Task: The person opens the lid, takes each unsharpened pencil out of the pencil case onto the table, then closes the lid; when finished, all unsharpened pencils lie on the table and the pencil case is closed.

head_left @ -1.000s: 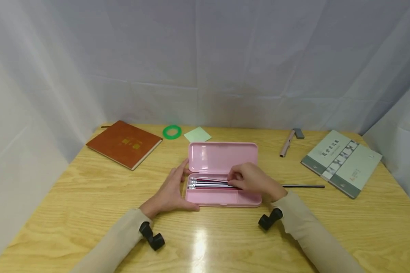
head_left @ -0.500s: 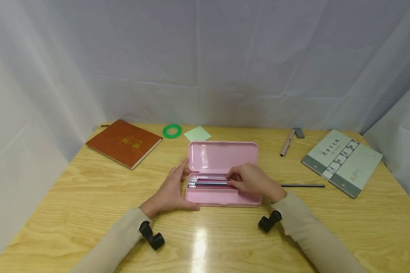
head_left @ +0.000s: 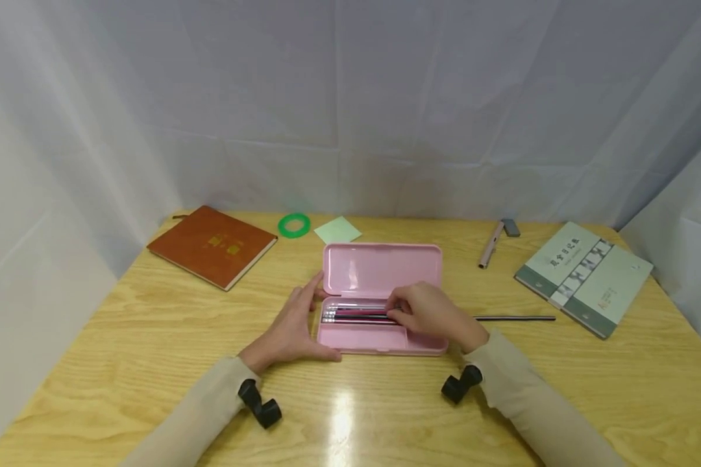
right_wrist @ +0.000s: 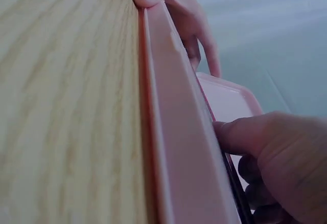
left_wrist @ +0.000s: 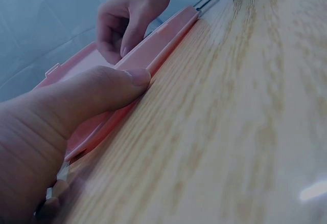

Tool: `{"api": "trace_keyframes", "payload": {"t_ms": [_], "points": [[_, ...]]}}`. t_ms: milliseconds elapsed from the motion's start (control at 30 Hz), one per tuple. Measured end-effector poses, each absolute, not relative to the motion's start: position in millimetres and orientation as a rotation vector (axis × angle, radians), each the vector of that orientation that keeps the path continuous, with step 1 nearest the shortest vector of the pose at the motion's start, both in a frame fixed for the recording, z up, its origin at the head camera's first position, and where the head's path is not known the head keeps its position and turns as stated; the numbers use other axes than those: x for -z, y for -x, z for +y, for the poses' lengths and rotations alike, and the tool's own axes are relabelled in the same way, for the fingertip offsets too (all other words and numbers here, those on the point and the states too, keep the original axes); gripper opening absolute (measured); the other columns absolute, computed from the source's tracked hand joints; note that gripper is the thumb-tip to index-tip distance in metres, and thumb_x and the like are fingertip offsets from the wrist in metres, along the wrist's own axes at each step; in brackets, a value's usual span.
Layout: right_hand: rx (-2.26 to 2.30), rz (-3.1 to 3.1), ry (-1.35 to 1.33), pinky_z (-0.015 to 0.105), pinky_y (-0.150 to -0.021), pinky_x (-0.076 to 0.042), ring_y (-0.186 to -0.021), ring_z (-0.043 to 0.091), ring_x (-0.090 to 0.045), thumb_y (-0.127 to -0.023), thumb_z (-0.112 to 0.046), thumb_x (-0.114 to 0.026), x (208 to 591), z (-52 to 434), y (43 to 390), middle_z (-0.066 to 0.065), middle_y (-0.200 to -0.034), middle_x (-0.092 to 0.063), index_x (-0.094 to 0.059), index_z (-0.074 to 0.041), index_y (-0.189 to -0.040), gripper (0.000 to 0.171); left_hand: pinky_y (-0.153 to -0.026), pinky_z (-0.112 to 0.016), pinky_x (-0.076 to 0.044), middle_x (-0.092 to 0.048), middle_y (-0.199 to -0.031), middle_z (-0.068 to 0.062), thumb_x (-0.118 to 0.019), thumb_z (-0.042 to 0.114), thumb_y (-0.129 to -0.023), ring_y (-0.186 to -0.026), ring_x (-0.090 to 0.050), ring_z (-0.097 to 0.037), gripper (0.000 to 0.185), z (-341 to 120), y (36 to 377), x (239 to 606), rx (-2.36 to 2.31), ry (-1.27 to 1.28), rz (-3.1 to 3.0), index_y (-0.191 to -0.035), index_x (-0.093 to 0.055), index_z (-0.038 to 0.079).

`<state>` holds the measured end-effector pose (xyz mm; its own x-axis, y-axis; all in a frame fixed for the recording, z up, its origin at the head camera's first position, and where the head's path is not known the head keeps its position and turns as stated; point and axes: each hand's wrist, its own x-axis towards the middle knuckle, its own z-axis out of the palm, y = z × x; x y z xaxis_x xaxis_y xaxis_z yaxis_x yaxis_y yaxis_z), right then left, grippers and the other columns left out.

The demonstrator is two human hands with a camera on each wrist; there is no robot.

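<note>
A pink pencil case lies open in the middle of the table, its lid folded back. Several pencils lie side by side in its tray. My right hand is over the tray's right half, fingers curled down onto the pencils. My left hand rests flat against the case's left end, thumb along the front wall, fingers behind it. In the right wrist view the case's front wall fills the middle, with my right fingers inside.
A dark pencil lies on the table right of the case. A brown notebook, green tape ring and green sticky note sit at the back left. A pink pen, grey eraser and green booklet lie at the right.
My right hand has shifted slightly within the tray, nudging the pencils. The left hand and the case have stayed in place.
</note>
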<state>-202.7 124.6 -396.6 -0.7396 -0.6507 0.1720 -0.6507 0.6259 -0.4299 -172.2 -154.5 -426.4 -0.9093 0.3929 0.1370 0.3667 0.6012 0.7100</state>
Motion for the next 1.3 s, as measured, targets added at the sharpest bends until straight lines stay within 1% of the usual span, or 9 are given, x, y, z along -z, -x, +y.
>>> {"api": "trace_keyframes", "payload": {"t_ms": [233, 400, 500, 733, 833, 967, 1067, 1167, 1300], "points": [[0.835, 2.903, 1.046, 0.020, -0.050, -0.032, -0.052, 0.001, -0.035, -0.088, -0.019, -0.071, 393.3, 159.9, 193.4, -0.010, -0.058, -0.045, -0.070, -0.012, -0.087, 0.007, -0.090, -0.038, -0.042, -0.051, -0.130, -0.004, -0.094, 0.044, -0.045, -0.104, -0.043, -0.018, 0.141, -152.9, 173.3, 427.7, -1.224, -0.671, 2.780, -0.155, -0.011, 0.016], [0.980, 2.893, 0.920, 0.020, -0.049, -0.034, -0.049, -0.001, -0.034, -0.088, -0.020, -0.070, 401.1, 217.4, 182.7, -0.013, -0.055, -0.040, -0.071, -0.015, -0.086, 0.005, -0.091, -0.039, -0.043, -0.050, -0.129, -0.005, -0.094, 0.045, -0.045, -0.105, -0.044, -0.018, 0.142, -153.9, 173.9, 428.6, -1.220, -0.670, 2.786, -0.156, -0.010, 0.016], [1.012, 2.943, 0.844, 0.021, -0.047, -0.034, -0.048, -0.001, -0.033, -0.088, -0.018, -0.071, 407.2, 254.2, 172.2, -0.014, -0.056, -0.041, -0.071, -0.018, -0.086, 0.002, -0.092, -0.039, -0.043, -0.049, -0.129, -0.005, -0.094, 0.046, -0.044, -0.106, -0.045, -0.019, 0.143, -155.2, 174.1, 428.9, -1.225, -0.661, 2.785, -0.156, -0.010, 0.017], [0.986, 3.005, 0.665, 0.022, -0.047, -0.034, -0.050, 0.000, -0.036, -0.086, -0.013, -0.072, 415.5, 308.4, 149.3, -0.013, -0.059, -0.044, -0.071, -0.013, -0.088, 0.003, -0.092, -0.040, -0.044, -0.049, -0.128, -0.004, -0.094, 0.048, -0.043, -0.106, -0.045, -0.018, 0.143, -156.4, 174.8, 428.9, -1.231, -0.663, 2.788, -0.155, -0.011, 0.017], [0.955, 3.006, 0.648, 0.021, -0.047, -0.034, -0.051, -0.001, -0.037, -0.086, -0.013, -0.071, 417.8, 312.7, 147.6, -0.013, -0.060, -0.044, -0.070, -0.012, -0.090, 0.003, -0.092, -0.039, -0.044, -0.049, -0.127, -0.004, -0.094, 0.048, -0.043, -0.106, -0.045, -0.018, 0.143, -156.0, 174.5, 428.7, -1.234, -0.667, 2.786, -0.155, -0.010, 0.017], [0.973, 2.998, 0.732, 0.020, -0.049, -0.035, -0.053, -0.002, -0.037, -0.086, -0.008, -0.071, 419.9, 305.8, 151.9, -0.014, -0.062, -0.045, -0.068, -0.016, -0.090, 0.009, -0.092, -0.040, -0.044, -0.048, -0.127, -0.004, -0.094, 0.048, -0.044, -0.106, -0.045, -0.018, 0.143, -155.0, 174.1, 428.7, -1.235, -0.667, 2.779, -0.155, -0.010, 0.017], [0.993, 2.985, 0.788, 0.020, -0.051, -0.039, -0.051, -0.002, -0.037, -0.086, -0.006, -0.070, 420.3, 297.4, 156.3, -0.014, -0.062, -0.044, -0.066, -0.014, -0.095, 0.013, -0.092, -0.040, -0.044, -0.048, -0.128, -0.004, -0.094, 0.048, -0.044, -0.106, -0.045, -0.019, 0.143, -154.4, 173.7, 428.6, -1.234, -0.660, 2.777, -0.155, -0.010, 0.018], [0.957, 2.976, 0.783, 0.021, -0.052, -0.039, -0.051, -0.002, -0.036, -0.087, -0.007, -0.069, 418.0, 288.5, 160.2, -0.014, -0.062, -0.044, -0.065, -0.010, -0.104, 0.019, -0.092, -0.040, -0.044, -0.048, -0.128, -0.004, -0.094, 0.048, -0.044, -0.106, -0.045, -0.019, 0.143, -154.3, 173.2, 428.2, -1.239, -0.655, 2.776, -0.155, -0.011, 0.019], [0.853, 2.965, 0.733, 0.021, -0.051, -0.036, -0.051, -0.002, -0.036, -0.088, -0.010, -0.067, 412.7, 277.9, 164.4, -0.012, -0.061, -0.044, -0.068, -0.010, -0.104, 0.016, -0.091, -0.041, -0.043, -0.048, -0.128, -0.004, -0.094, 0.048, -0.044, -0.106, -0.045, -0.020, 0.142, -154.0, 173.2, 428.1, -1.242, -0.661, 2.774, -0.155, -0.011, 0.019]]}}
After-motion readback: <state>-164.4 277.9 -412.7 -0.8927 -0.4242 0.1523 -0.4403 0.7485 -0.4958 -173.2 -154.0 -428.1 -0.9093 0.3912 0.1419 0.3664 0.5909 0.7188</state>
